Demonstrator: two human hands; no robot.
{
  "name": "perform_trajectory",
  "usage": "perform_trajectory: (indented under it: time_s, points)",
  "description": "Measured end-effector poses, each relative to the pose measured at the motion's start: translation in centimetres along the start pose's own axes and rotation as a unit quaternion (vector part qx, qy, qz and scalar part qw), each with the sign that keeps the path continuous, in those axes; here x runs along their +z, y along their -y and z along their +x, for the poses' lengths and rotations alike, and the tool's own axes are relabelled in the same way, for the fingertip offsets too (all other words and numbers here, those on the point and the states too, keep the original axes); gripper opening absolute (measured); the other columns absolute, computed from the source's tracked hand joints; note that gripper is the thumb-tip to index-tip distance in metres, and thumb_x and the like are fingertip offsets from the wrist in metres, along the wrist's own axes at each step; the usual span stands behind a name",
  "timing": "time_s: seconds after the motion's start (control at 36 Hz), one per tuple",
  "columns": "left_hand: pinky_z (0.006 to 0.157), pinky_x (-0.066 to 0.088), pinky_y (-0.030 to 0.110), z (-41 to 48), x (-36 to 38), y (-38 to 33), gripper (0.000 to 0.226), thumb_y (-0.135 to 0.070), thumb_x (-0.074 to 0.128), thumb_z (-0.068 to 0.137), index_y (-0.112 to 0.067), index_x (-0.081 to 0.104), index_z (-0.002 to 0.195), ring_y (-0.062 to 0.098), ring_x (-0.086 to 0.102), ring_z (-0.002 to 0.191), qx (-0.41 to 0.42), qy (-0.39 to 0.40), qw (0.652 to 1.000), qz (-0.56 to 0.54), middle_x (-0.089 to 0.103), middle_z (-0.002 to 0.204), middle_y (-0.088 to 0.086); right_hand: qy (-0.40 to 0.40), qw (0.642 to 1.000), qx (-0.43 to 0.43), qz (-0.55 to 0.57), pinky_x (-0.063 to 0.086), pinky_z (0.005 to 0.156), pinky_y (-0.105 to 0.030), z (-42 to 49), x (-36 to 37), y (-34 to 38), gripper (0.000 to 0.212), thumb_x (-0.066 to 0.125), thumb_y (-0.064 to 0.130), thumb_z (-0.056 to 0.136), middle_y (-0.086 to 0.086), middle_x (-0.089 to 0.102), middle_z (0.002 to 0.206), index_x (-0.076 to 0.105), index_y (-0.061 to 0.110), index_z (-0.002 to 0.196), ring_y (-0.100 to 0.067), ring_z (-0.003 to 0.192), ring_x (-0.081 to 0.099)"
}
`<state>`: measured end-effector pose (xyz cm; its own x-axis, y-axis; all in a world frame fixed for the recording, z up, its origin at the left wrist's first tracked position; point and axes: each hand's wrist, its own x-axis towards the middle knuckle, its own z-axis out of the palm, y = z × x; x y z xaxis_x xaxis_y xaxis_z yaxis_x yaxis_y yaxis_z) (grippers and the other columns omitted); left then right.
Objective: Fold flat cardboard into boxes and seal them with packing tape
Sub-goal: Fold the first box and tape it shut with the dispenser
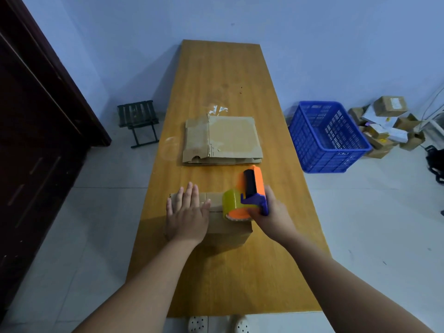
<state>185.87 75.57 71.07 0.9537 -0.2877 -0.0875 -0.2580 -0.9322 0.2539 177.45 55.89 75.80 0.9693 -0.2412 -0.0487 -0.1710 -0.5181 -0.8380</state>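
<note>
Tape going down along the top seam of a folded box, with several ways for the strip to go askew.

Near the front of the table (216, 75), the box (228, 230) sits under the left hand (187, 212), which presses flat with fingers straight, while the right hand (270, 215) is wrapped around the tape dispenser (247, 195) at the box's right edge. If the pressing hand eases, the flaps could spring apart or the light box could slide with the pull. A tilted dispenser would likely wrinkle the tape or run it off the seam. Flat cardboard (223, 140) waits further back.
</note>
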Motion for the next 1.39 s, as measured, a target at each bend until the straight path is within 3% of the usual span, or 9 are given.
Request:
perform_trajectory:
  time_s: [0.17, 0.33, 0.5, 0.64, 0.78, 0.97, 1.39]
  points:
    - [0.111, -0.014, 0.037, 0.1, -0.1, 0.0, 0.080, -0.062, -0.016, 0.083, -0.025, 0.000, 0.152, 0.012, -0.008, 0.146, -0.001, 0.003, 1.000, 0.002, -0.004, 0.160, -0.008, 0.015, 0.993, -0.049, -0.102, 0.045, 0.067, -0.020, 1.3, -2.0, 0.5, 0.031, 0.069, 0.018, 0.084, 0.013, 0.059, 0.093, 0.050, 0.025, 0.107, -0.003, 0.084, 0.056]
    - [0.112, -0.014, 0.037, 0.0, 0.2, 0.1, 0.074, -0.060, -0.012, 0.090, -0.023, 0.005, 0.152, 0.014, -0.005, 0.146, 0.009, -0.013, 1.000, -0.004, 0.001, 0.160, -0.006, 0.023, 0.979, -0.067, -0.192, 0.031, 0.064, -0.013, 1.4, -4.1, -0.4, 0.040, 0.073, 0.022, 0.081, 0.015, 0.050, 0.093, 0.045, 0.029, 0.109, 0.003, 0.085, 0.050]
    - [0.112, -0.012, 0.037, 0.0, 0.2, 0.1, 0.078, -0.061, -0.011, 0.087, -0.022, 0.006, 0.152, 0.014, -0.003, 0.146, 0.008, -0.014, 1.000, -0.005, 0.003, 0.160, -0.006, 0.024, 0.970, -0.073, -0.233, 0.033, 0.062, -0.015, 1.9, -4.2, -0.8, 0.046, 0.074, 0.028, 0.080, 0.015, 0.047, 0.095, 0.041, 0.032, 0.112, -0.001, 0.082, 0.051]
    - [0.109, -0.018, 0.034, 0.2, 0.1, -0.1, 0.083, -0.064, -0.018, 0.080, -0.024, -0.003, 0.151, 0.012, -0.010, 0.145, -0.006, 0.000, 1.000, 0.000, -0.006, 0.159, -0.008, 0.030, 0.960, -0.046, -0.276, 0.039, 0.061, -0.022, 1.3, -5.1, -2.5, 0.043, 0.071, 0.033, 0.080, 0.005, 0.052, 0.098, 0.042, 0.029, 0.112, -0.009, 0.079, 0.052]
    - [0.108, -0.021, 0.034, 0.2, 0.1, -0.3, 0.085, -0.065, -0.022, 0.078, -0.025, -0.006, 0.151, 0.011, -0.013, 0.145, -0.010, 0.004, 1.000, 0.008, -0.008, 0.159, -0.008, 0.026, 0.968, -0.034, -0.246, 0.036, 0.062, -0.015, 1.0, -4.7, -3.5, 0.044, 0.074, 0.030, 0.081, 0.010, 0.050, 0.098, 0.042, 0.031, 0.111, -0.004, 0.082, 0.052]
    - [0.108, -0.021, 0.033, 0.2, -0.1, -0.3, 0.086, -0.067, -0.024, 0.076, -0.026, -0.009, 0.150, 0.011, -0.015, 0.144, -0.012, 0.011, 1.000, 0.012, -0.011, 0.159, -0.008, 0.016, 0.972, -0.040, -0.232, 0.039, 0.064, -0.020, 1.5, -4.8, -4.0, 0.040, 0.070, 0.019, 0.083, 0.006, 0.052, 0.099, 0.043, 0.029, 0.112, -0.005, 0.081, 0.052]
    - [0.111, -0.017, 0.037, 0.3, -0.3, -0.4, 0.088, -0.071, -0.016, 0.076, -0.024, -0.011, 0.150, 0.014, -0.014, 0.145, -0.007, 0.028, 0.999, 0.045, -0.014, 0.158, -0.007, 0.020, 0.983, 0.015, -0.183, 0.034, 0.064, -0.014, 0.9, -4.1, -6.6, 0.041, 0.074, 0.021, 0.082, 0.013, 0.051, 0.096, 0.045, 0.030, 0.109, 0.000, 0.085, 0.051]
